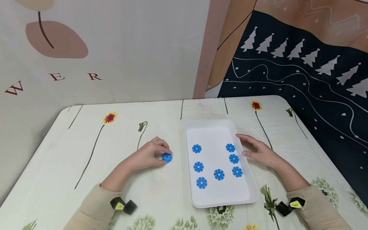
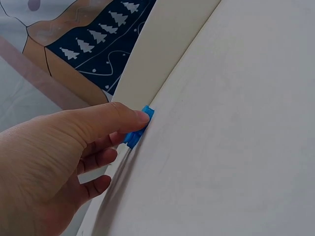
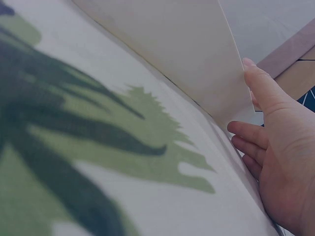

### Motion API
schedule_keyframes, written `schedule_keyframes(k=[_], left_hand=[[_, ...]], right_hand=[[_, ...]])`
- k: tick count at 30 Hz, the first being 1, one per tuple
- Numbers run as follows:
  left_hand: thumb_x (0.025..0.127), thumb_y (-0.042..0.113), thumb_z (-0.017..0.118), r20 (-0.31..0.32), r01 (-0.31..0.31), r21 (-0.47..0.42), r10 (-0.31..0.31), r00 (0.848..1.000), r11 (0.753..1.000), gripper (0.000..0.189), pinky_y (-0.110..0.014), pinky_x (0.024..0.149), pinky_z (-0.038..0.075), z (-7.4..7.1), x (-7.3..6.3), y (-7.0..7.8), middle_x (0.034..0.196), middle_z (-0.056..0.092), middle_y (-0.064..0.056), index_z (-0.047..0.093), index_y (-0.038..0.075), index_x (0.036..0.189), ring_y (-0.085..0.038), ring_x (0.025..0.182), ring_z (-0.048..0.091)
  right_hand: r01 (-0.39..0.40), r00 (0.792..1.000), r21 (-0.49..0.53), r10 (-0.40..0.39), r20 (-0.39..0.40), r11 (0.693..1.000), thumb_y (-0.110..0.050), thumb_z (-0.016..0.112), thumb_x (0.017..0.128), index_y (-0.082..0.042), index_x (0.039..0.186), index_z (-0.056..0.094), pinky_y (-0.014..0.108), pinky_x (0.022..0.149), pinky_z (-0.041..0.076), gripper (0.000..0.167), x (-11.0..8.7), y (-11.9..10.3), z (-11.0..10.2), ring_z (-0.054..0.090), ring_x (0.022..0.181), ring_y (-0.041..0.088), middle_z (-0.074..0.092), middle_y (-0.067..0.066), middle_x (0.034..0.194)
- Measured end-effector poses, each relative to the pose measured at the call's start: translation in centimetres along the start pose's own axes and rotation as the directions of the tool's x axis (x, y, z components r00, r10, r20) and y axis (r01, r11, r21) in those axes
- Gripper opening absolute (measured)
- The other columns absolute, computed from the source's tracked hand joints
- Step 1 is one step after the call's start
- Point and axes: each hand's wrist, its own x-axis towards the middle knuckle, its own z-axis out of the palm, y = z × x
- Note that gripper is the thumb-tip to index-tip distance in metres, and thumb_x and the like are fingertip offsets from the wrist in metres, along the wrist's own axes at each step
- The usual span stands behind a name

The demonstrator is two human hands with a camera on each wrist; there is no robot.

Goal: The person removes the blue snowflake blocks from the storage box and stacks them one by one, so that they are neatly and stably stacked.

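Observation:
My left hand (image 1: 148, 155) pinches a blue notched plastic disc (image 1: 167, 157) between thumb and fingers, left of the white tray (image 1: 250, 195). In the left wrist view, this blue disc (image 2: 140, 129) shows nearly edge-on under the thumb, with the tray's pale side wall behind it. Several similar discs lie flat and apart inside the tray: some along its left side, one lower middle (image 1: 219, 174), others down its right side (image 1: 233, 158). At the tray's right edge rests my right hand (image 1: 261, 153), fingers extended, thumb against the rim in the right wrist view.
A pale flower-print cloth (image 1: 95, 143) covers the table, which ends at a printed wall hanging (image 1: 138, 48) behind and a dark tree-patterned one (image 1: 287, 73) at right. Small black devices (image 1: 123, 205) are strapped to both sleeves.

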Motion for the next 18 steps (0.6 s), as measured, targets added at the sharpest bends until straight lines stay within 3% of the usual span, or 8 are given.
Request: schedule_keyframes(k=[18], left_hand=[[0.075,0.012,0.080,0.015,0.037,-0.001,-0.037,0.999,0.999,0.026,-0.038,0.089,0.044,0.06,0.05,-0.07,0.103,0.060,0.007,0.074,0.011,0.100,-0.016,0.102,0.049]], right_hand=[[0.005,1.000,0.004,-0.005,-0.002,1.000,-0.011,0.065,0.092,-0.007,0.144,0.040,0.009,0.098,0.026,0.058,-0.01,0.13,-0.02,0.029,0.134,0.044,0.033,0.016,0.149]])
